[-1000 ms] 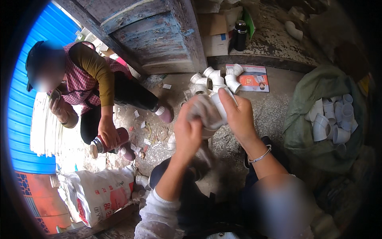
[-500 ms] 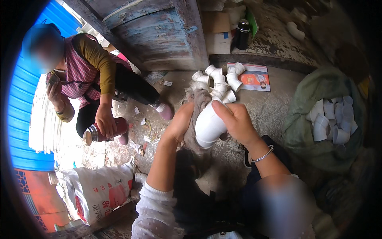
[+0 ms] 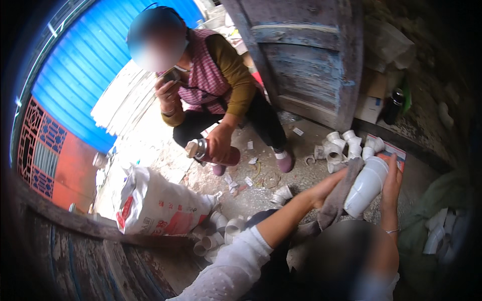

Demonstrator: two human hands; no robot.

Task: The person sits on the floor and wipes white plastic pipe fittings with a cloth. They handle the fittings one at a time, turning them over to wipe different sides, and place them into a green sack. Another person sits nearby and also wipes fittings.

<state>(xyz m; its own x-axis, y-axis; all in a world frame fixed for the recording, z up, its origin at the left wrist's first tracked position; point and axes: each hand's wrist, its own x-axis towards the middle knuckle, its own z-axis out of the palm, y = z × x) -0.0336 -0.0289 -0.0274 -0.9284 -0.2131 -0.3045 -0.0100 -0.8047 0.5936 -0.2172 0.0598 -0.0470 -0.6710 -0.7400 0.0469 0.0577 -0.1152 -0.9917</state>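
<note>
A white plastic pipe elbow is held up in front of me, tilted. My right hand grips it along its right side, fingers wrapped round it. My left hand is closed on a grey-brown rag, which hangs down along the elbow's left side; those fingers are partly hidden behind the cloth. Just beyond, several white pipe fittings lie heaped on the floor, next to a red printed sheet.
A co-worker squats ahead, holding a red thermos flask and a small cup near the mouth. At left stands a white sack beside more fittings. To the right are a green sack with fittings and a black flask.
My view has swung left, so the co-worker and white sack appear further right. The elbow has turned in my hands, and my right thumb no longer shows on top of it. The rag stays in my left hand.
</note>
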